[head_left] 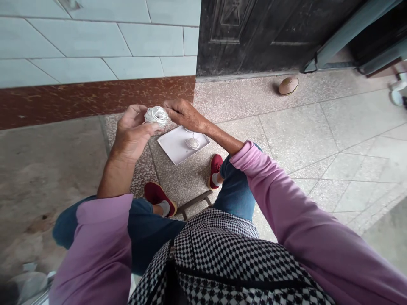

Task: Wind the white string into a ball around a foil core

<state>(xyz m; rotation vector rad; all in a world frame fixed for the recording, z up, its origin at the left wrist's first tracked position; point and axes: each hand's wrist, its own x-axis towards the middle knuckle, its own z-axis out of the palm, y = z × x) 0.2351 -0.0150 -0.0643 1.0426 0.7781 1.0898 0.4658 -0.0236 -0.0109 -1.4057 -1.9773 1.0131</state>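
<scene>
My left hand [133, 131] is curled round a white ball of thread [156, 115], held up in front of me. My right hand [183, 114] pinches the thread at the ball's right side, fingers pressed together. A thin strand runs down from the hands to a smaller white ball of thread [192, 143] lying on a white sheet [173, 146] on the floor. I am seated, with pink sleeves, blue trousers and red shoes [159, 195].
A tiled wall with a red-brown base stands at the left. A dark door is ahead, with a small brown oval object [288, 85] on the floor before it. A checked bag [229, 258] lies on my lap. A stool's edge [194, 201] shows between my legs.
</scene>
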